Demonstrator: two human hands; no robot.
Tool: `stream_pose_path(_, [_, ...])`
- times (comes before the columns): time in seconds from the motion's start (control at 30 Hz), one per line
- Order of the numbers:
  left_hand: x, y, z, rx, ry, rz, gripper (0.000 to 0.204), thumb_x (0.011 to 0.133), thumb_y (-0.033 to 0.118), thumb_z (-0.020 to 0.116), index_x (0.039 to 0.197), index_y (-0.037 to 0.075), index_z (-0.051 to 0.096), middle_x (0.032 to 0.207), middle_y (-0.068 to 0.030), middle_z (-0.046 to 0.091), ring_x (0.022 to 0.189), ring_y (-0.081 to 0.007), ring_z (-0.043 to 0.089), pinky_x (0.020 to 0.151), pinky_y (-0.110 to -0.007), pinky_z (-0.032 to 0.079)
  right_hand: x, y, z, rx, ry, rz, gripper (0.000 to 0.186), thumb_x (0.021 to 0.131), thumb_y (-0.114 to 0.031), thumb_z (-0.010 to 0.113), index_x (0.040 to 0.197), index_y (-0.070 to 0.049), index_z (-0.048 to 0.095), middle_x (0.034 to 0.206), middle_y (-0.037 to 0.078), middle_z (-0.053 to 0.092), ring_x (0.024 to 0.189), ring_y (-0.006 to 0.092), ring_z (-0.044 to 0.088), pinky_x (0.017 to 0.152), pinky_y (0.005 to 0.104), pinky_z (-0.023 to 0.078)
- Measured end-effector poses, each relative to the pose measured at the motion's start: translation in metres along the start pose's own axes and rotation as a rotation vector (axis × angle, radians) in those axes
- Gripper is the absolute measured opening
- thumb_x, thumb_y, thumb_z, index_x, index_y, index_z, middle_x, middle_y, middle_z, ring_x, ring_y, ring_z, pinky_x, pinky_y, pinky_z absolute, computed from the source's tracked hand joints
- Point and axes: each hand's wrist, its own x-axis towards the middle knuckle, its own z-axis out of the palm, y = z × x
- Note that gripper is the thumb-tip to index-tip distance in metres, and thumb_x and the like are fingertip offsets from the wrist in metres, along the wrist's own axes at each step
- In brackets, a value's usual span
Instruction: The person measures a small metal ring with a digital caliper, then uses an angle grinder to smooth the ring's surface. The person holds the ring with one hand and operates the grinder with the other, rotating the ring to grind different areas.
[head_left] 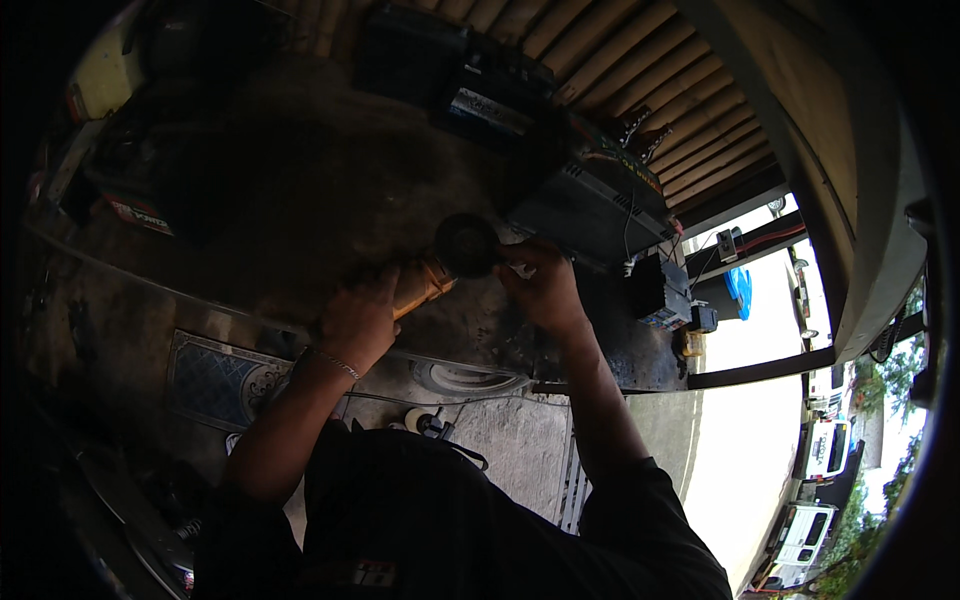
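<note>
My left hand [362, 315] is wrapped round the yellow body of a power tool [425, 288], apparently an angle grinder, at the middle of the dark worktop. A dark round disc [465, 243] sits at the tool's far end. My right hand [542, 292] is closed beside the disc's right edge, its thumb and fingers pinched near a small silvery piece [519, 268]; whether it grips that piece or the disc is unclear.
Black batteries [490, 105] stand at the back. A large black vented box [595, 200] and a smaller battery [660, 290] are to the right, with cables. Another battery [140, 190] is at left. The worktop's front edge [450, 362] runs below my hands; vehicles [805, 535] stand outside.
</note>
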Motion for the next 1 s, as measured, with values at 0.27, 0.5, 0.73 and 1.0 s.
stream_pose_path(0.27, [0.000,-0.001,0.001,0.018,0.006,0.010,0.090,0.079,0.029,0.086,0.152,0.006,0.041,0.126,-0.0154,0.069,0.118,-0.0316,0.066,0.099,-0.045,0.050,0.010,-0.002,-0.011,-0.027,-0.109,0.005,0.026,0.083,-0.015,0.082,0.107,-0.006,0.080,0.095,0.015,0.073,0.084,0.0277,0.072,0.075,0.0368,0.056])
stream_pose_path(0.5, [0.002,0.000,-0.004,-0.005,-0.058,-0.004,0.091,0.078,0.030,0.087,0.153,0.006,0.040,0.132,-0.0161,0.066,0.122,-0.0318,0.064,0.101,-0.045,0.049,0.013,0.006,-0.026,-0.045,-0.208,-0.060,0.030,0.087,-0.011,0.079,0.116,-0.005,0.076,0.096,0.010,0.073,0.086,0.0199,0.070,0.076,0.0320,0.055])
stream_pose_path(0.73, [0.002,0.000,-0.004,-0.031,-0.044,-0.010,0.091,0.077,0.027,0.088,0.152,0.005,0.041,0.135,-0.0166,0.064,0.124,-0.0325,0.062,0.104,-0.046,0.048,-0.005,0.019,-0.005,0.662,-0.056,0.194,0.029,0.094,-0.004,0.070,0.122,0.000,0.065,0.106,0.007,0.072,0.099,0.0130,0.068,0.083,0.0284,0.054])
stream_pose_path(1.0, [0.003,0.001,-0.004,-0.036,-0.069,-0.020,0.092,0.077,0.029,0.088,0.152,0.006,0.041,0.132,-0.0174,0.065,0.123,-0.0336,0.063,0.104,-0.047,0.048,-0.019,0.020,0.001,0.942,0.091,0.437,0.026,0.100,-0.006,0.062,0.126,-0.002,0.064,0.119,0.010,0.072,0.109,0.0162,0.067,0.087,0.0312,0.055])
